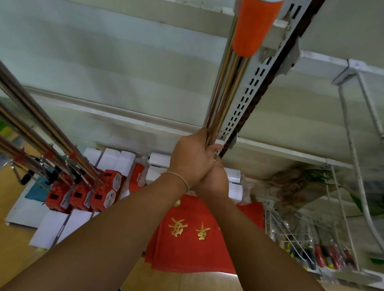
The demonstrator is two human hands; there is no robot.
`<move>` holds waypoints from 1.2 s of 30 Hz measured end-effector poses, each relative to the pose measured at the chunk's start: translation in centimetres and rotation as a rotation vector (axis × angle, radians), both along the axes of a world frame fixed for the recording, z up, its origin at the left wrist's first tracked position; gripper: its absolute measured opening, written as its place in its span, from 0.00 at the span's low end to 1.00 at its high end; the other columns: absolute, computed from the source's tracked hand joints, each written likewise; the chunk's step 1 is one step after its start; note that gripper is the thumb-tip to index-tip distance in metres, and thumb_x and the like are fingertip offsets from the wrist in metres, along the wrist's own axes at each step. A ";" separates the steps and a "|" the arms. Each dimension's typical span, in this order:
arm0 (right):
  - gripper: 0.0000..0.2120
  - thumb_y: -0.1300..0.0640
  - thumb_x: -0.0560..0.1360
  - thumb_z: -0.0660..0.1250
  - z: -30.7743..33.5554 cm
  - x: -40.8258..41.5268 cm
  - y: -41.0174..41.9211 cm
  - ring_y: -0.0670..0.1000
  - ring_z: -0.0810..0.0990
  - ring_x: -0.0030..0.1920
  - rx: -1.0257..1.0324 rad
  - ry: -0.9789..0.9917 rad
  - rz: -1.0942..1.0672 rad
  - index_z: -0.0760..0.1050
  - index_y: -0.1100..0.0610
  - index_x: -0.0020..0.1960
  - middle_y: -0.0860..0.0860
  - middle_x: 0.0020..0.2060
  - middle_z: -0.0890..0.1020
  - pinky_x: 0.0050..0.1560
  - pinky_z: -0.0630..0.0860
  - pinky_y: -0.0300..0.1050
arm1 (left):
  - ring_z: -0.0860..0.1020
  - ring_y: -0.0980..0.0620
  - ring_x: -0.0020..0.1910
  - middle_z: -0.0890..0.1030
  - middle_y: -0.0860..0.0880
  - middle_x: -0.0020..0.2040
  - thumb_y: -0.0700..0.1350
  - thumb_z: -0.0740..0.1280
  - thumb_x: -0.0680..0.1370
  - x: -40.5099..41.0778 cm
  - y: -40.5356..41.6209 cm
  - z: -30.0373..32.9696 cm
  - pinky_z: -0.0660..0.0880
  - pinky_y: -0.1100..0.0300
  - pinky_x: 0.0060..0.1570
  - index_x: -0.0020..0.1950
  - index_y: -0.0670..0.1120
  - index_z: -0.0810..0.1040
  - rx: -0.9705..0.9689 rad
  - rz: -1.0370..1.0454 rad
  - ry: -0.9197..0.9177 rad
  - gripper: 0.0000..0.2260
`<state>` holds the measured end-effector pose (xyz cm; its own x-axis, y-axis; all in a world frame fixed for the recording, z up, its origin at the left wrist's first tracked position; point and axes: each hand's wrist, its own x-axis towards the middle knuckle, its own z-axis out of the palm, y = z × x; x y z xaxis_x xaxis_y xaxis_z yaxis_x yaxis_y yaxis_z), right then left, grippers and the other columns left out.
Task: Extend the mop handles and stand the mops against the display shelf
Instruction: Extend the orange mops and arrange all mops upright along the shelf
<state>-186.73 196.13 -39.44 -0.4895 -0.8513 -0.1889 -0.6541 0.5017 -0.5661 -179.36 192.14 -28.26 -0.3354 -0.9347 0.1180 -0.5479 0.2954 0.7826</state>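
A: Mop handle (pixel 229 83) is upright, right against the slotted shelf post (pixel 248 97), orange grip (pixel 255 23) at the top. Left hand (pixel 192 159) wraps the steel tube; right hand (pixel 213 179) is just below it, fingers hidden, so I can't tell what it's holding.

B: Risk?

A: Likely slip. Polished tube, hands stacked close together, so a twist to lock the extension could spin it loose. The top could slide off the post.

B: Neighbours?

A: Three more mops (pixel 39 127) lean well left of the post, red heads (pixel 82 193) on the floor. A falling handle could hit them or the red cloth (pixel 192 238) below.
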 end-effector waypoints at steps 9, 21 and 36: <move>0.26 0.46 0.77 0.67 4.2 1.8 1.9 0.63 0.74 0.61 0.043 -0.074 -0.116 0.66 0.63 0.65 0.61 0.60 0.75 0.57 0.75 0.60 | 0.77 0.55 0.42 0.79 0.54 0.41 0.51 0.73 0.75 1.6 -0.6 2.2 0.71 0.70 0.42 0.48 0.48 0.79 0.234 -0.122 -0.051 0.09; 0.23 0.47 0.81 0.62 7.7 3.8 3.3 0.63 0.74 0.62 0.034 -0.149 -0.275 0.69 0.65 0.65 0.63 0.61 0.74 0.58 0.74 0.56 | 0.77 0.44 0.61 0.79 0.41 0.62 0.47 0.71 0.76 6.7 0.9 3.7 0.74 0.53 0.62 0.67 0.41 0.74 0.374 -0.142 -0.193 0.21; 0.27 0.48 0.81 0.61 16.8 9.0 8.2 0.64 0.70 0.67 -0.055 0.018 -0.286 0.63 0.64 0.73 0.64 0.67 0.71 0.64 0.69 0.54 | 0.74 0.40 0.63 0.76 0.39 0.65 0.47 0.56 0.84 14.6 1.9 10.7 0.70 0.55 0.61 0.74 0.44 0.67 0.292 -0.339 -0.317 0.19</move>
